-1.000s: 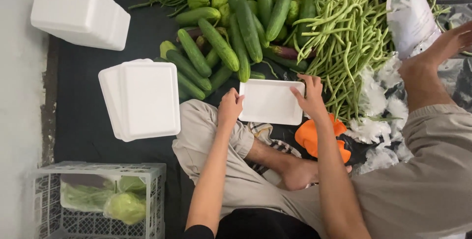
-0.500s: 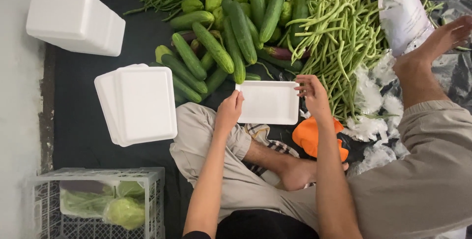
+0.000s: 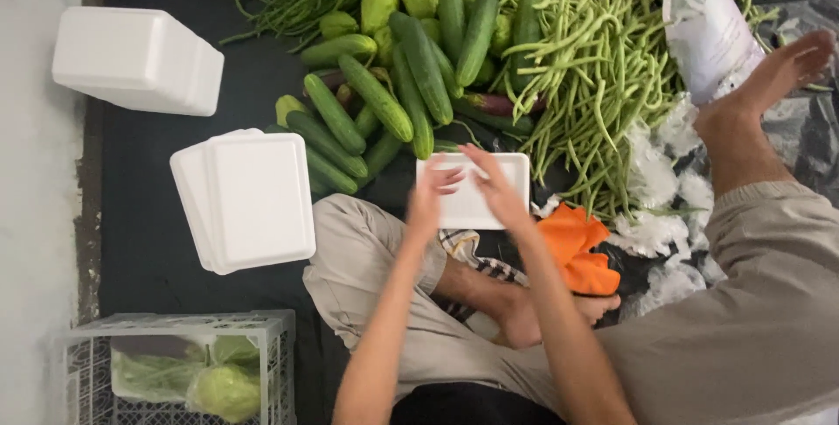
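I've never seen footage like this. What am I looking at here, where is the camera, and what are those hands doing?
There is no machine: a person sits cross-legged on a dark floor mat, and the camera is worn on their head, looking straight down, so the two arms reaching up from the bottom edge are their own. Both hands are blurred. The left hand and right hand lie over a white rectangular foam tray in front of the knees; I cannot tell whether either has a grip on it. Beyond it lie long dark green cucumbers and a heap of thin green beans. To the left sit a stack of the same white foam trays and a white plastic crate with leafy greens inside. An orange cloth lies by the right knee.
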